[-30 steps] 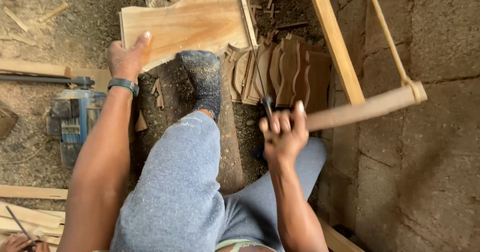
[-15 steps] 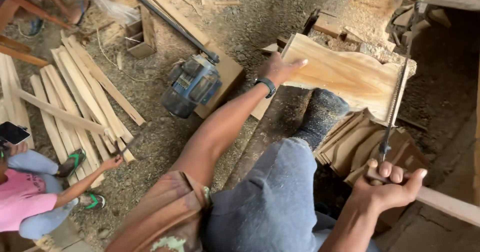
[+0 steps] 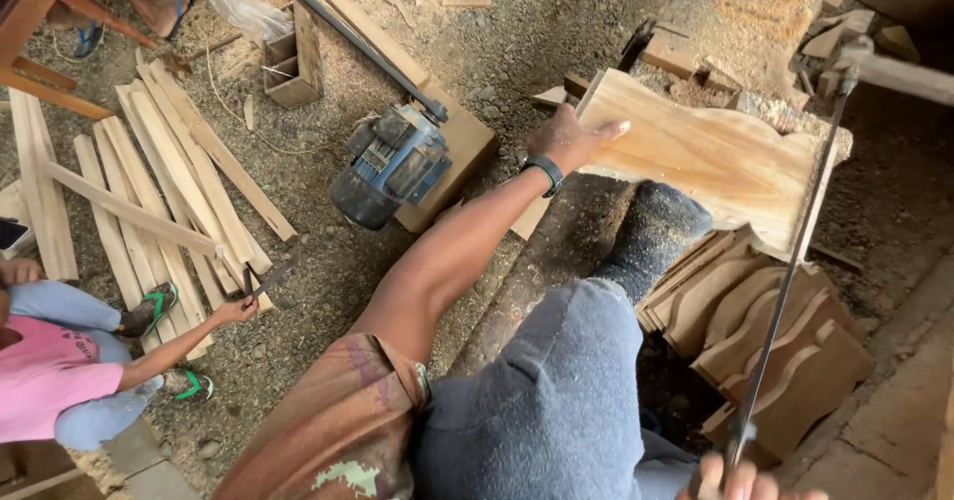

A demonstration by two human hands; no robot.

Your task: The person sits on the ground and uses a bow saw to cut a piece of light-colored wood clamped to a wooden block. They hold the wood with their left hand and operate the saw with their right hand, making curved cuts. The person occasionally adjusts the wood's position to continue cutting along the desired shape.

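Observation:
A pale wooden board [image 3: 725,157] with a wavy cut edge lies on a rough log. My left hand [image 3: 568,140], with a black watch at the wrist, holds the board's near left corner, thumb under and fingers stretched over the top. My foot in a grey sock [image 3: 651,230] presses on the board's front edge. The thin blade of a frame saw [image 3: 795,261] runs down from the board's right edge. Only the fingers of my right hand [image 3: 747,482] show at the bottom edge, closed around the saw's lower end.
A stack of scalloped cut wooden pieces [image 3: 770,336] sits right of my leg. A blue-grey electric motor [image 3: 391,165] rests on a plank to the left. Long wooden slats [image 3: 164,187] lie on the sawdust floor. A seated person in pink [image 3: 55,381] holds a small tool.
The view has swung left and down, so the slats and the seated person now show more fully. My right hand has slid to the bottom edge. My left hand stays on the board.

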